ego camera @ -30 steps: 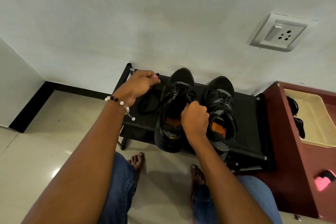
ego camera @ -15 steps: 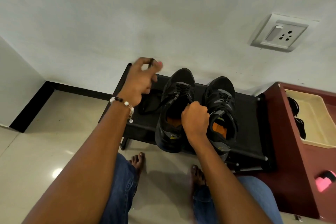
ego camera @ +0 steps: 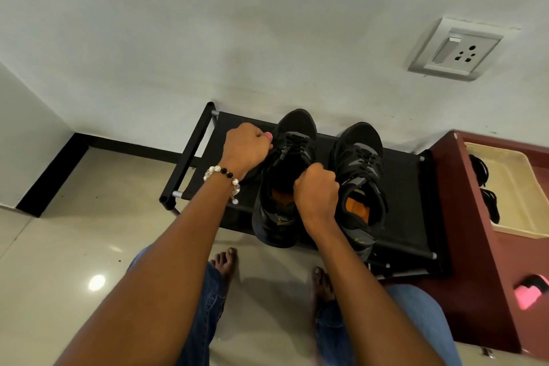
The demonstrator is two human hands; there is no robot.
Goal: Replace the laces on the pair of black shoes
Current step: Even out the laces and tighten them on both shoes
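Unlacing the left shoe
Your left hand pinches the lace; right hand grips the tongue. Pull each crossing loose evenly.

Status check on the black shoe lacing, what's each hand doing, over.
Left hand pinching lace at left black shoe. Right hand gripping its collar. Right black shoe untouched. Nothing in the way.

A pale grey-white painted wall carries a white plastic switch-and-socket plate. Black skirting edges the glossy beige tiled floor, which reflects a ceiling light. A maroon wooden cabinet at right holds a cream plastic tray.
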